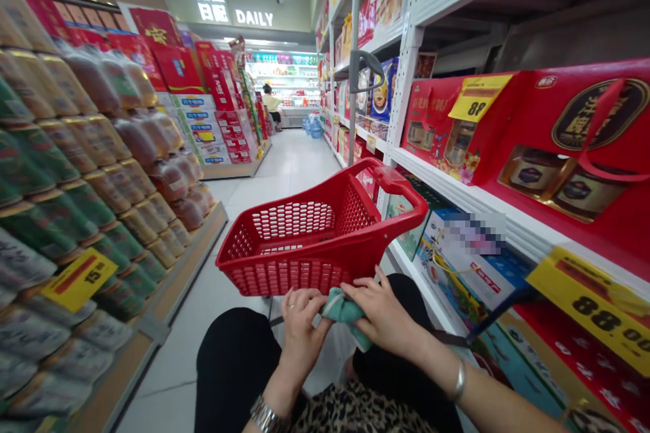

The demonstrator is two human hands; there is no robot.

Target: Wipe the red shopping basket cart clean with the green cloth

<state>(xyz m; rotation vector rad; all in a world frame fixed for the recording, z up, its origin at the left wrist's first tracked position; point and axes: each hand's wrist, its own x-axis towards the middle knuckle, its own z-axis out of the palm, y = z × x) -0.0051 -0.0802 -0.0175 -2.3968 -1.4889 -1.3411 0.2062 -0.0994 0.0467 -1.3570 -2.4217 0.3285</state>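
Observation:
A teal cloth (341, 312) is bunched between both my hands, low in the middle of the view, above my lap in black trousers. My left hand (300, 328) has its fingers curled onto the cloth's left end; a ring and a metal watch show on that arm. My right hand (383, 314) covers the cloth from the right, fingers closed over it, with a silver bangle at the wrist. Just beyond my hands stands a red plastic shopping basket (315, 237), with nothing visible inside, its handle tilted up to the right.
Shelves of bottled drinks (101, 169) with a yellow price tag line the left. On the right, white shelves (457, 189) hold red gift boxes (558, 142) and yellow price tags. A pale tiled aisle (289, 162) runs ahead; a person (271, 105) stands far down it.

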